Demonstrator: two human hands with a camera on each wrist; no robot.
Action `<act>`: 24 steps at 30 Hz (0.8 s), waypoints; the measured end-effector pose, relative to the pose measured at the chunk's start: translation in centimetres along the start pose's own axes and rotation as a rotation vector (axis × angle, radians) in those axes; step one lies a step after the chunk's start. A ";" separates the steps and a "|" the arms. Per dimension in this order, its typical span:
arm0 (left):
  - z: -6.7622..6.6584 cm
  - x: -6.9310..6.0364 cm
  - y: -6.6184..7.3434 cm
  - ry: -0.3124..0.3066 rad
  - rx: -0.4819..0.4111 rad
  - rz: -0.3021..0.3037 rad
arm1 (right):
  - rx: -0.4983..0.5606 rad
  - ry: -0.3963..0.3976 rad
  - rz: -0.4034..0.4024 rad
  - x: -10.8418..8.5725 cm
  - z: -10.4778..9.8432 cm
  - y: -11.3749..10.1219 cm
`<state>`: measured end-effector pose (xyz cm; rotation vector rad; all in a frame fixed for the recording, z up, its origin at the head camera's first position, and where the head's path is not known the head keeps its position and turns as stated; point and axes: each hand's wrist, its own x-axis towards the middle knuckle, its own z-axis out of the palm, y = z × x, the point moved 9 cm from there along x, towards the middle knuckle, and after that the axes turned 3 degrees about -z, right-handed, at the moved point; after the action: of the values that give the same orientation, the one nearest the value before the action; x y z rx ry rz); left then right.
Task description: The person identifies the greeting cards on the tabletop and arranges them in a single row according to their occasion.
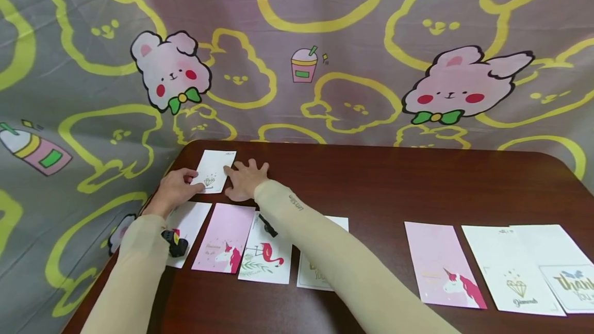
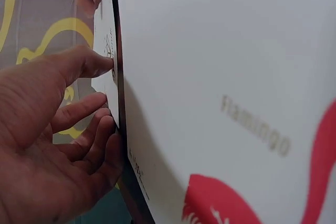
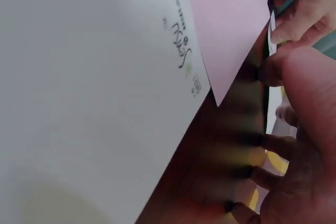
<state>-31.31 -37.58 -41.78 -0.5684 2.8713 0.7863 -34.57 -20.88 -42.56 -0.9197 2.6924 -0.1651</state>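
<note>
A white card with a gold diamond print [image 1: 215,164] lies at the table's far left corner. My left hand [image 1: 174,189] pinches its left edge, thumb on top and fingers at the edge, as the left wrist view shows. On the card's other side, my right hand [image 1: 247,180] has its fingers spread, with the thumb side at the card's right edge. Fingertips of the right hand [image 3: 310,145] meet the table in the right wrist view. Just below the left hand lies a white flamingo card [image 2: 210,66], partly covered by the left wrist in the head view.
Nearer me in the row are a pink unicorn card [image 1: 234,220], another flamingo card [image 1: 264,269] and a white card [image 1: 308,274] partly under my right forearm. Further right lie a unicorn card [image 1: 431,251], a diamond card [image 1: 492,251] and an overlapping thank-you card [image 1: 547,241]. Patterned cloth [image 1: 352,66] hangs behind.
</note>
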 end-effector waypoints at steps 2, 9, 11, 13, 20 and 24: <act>-0.2 -0.2 0.3 0.012 0.005 0.017 | 0.032 0.001 -0.014 -0.3 -0.1 0.1; -0.7 -0.7 0.8 0.048 0.035 0.103 | 0.058 -0.041 -0.097 -2.1 -0.3 0.9; -0.7 -0.8 1.1 0.057 0.049 0.128 | 0.048 -0.040 -0.125 -2.8 -0.4 1.4; -0.9 -1.1 1.7 0.063 0.068 0.154 | 0.039 -0.030 -0.149 -3.4 -0.5 2.2; -1.2 -2.7 4.3 0.086 0.121 0.289 | 0.047 0.037 -0.144 -6.1 -1.3 6.4; -0.9 -3.8 5.3 0.097 0.176 0.330 | 0.052 0.067 -0.137 -7.8 -1.7 8.9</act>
<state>-29.84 -32.62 -37.73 -0.1148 3.1274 0.5443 -34.34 -9.07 -40.87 -1.1017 2.6720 -0.2984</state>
